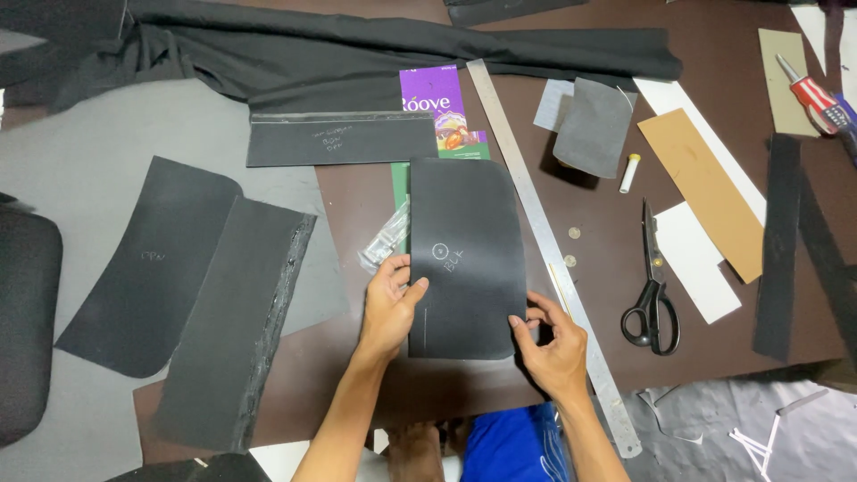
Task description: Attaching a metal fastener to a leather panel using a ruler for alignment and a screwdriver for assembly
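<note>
Flat on the brown table [589, 295], long axis running straight away — black pattern panel [466, 254] pinched at its near corners: left hand [389, 308], right hand [553, 344], equally near.

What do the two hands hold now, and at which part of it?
Both hold one dark panel flat on the table: left hand at its lower left edge, right hand at its lower right corner.

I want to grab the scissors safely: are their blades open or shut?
Shut. The scissors lie flat on the brown table, blades together in one narrow point, away from both hands.
</note>
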